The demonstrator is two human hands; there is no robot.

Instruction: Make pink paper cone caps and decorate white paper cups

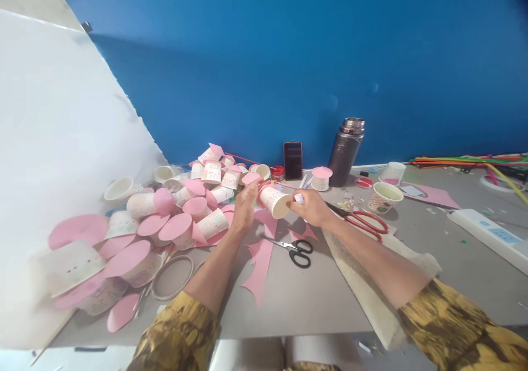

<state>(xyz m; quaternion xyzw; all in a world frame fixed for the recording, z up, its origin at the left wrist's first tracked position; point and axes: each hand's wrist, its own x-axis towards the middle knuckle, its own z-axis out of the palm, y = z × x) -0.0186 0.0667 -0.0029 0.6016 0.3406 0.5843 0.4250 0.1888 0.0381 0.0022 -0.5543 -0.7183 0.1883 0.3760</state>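
Just beyond the black scissors (293, 247), the cup (272, 199) is between the right hand (312, 207), fingers pinching its rim, and the left hand (244, 208), whose grip I cannot tell. Probably light, stiffish paper, easily dented: hold the rim gently.

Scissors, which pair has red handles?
The larger scissors, just beyond the right forearm. The smaller scissors, whose blades cross the pink paper, have black handles.

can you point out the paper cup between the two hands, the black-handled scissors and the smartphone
Held paper cup (272, 200): head view, outer side wall
Black-handled scissors (293, 246): head view, where blades meet handles
Smartphone (293, 161): head view, dark screen
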